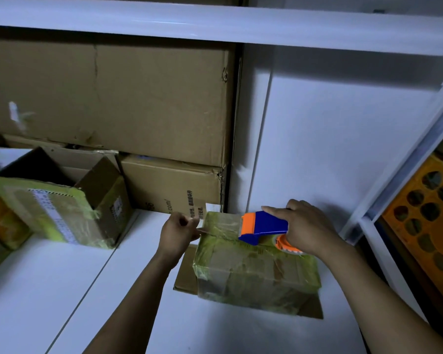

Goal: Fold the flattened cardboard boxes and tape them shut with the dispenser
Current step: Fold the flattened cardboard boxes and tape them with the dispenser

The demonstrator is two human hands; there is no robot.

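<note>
Forearms enter from the bottom edge, nearest the lens, and converge on the work at lower centre-right.

Far left: an open carton (69,200), flaps up and wrapped in yellow-green tape, sits on the white tabletop (49,290). Bare tabletop lies between it and the work, leaving free room across the lower left. At upper left, large brown cartons (113,98) are stacked at the back under a white shelf beam (215,19).

Centre: the left hand (179,232), fingers curled together, pinches the free end of a tape strip (203,230) just off the upper left corner of the box (253,274). The box stands on a flat cardboard sheet (187,272), whose edges show to its left and at its lower right. The long axis of the box runs left to right across the frame, dipping slightly toward the right, and its faces carry yellow-green tape.

On its top face, near the far edge, sits the tape dispenser (264,226), blue with an orange nose. Its long axis also runs left to right, with the nose pointing left toward the left hand and the roll at the right end. The right hand (308,226) grips that end, fingers wrapped round it and the index finger laid straight along the top.

Right: a white upright frame (407,154) stands near the right hand, so room is tight there. Beyond it, at the right edge, is an orange panel (430,218) with round holes.
</note>
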